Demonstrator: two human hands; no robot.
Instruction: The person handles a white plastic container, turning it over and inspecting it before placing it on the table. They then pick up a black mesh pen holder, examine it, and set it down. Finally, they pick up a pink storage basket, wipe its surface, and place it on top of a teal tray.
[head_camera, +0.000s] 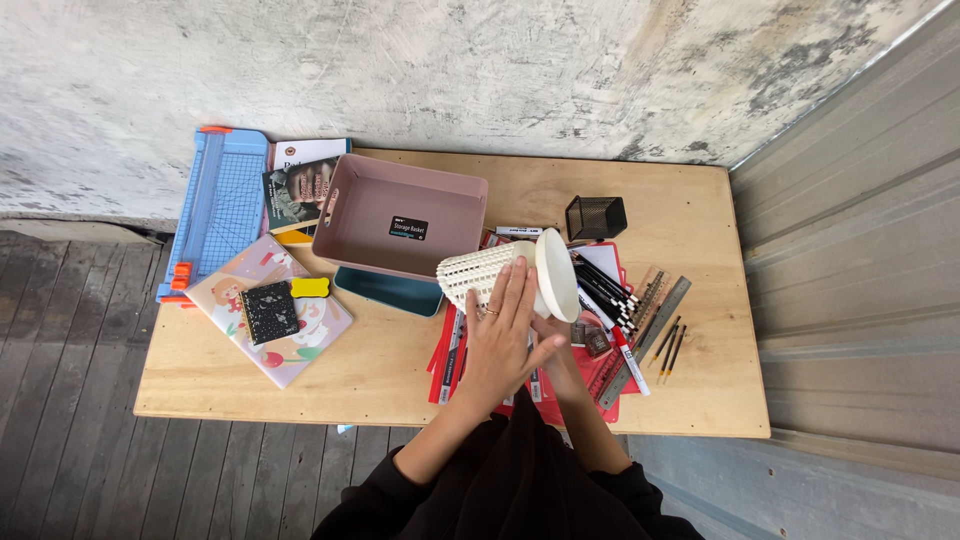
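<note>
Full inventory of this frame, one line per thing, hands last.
table: 1, light wood, centre
paper trimmer: 1, blue with orange ends, back left edge
books: stack, under the basket's left end
storage basket: 1, pink, back centre
tray: 1, teal, under basket's front
notebook: 1, pastel cover, front left
small notebook: 1, black, on pastel one
mesh holder: 1, black, back right
pens and pencils: many, right of centre
rulers: a few, right
perforated cup: 1, white, on its side, in hands
left hand: on cup
right hand: beneath cup
</note>
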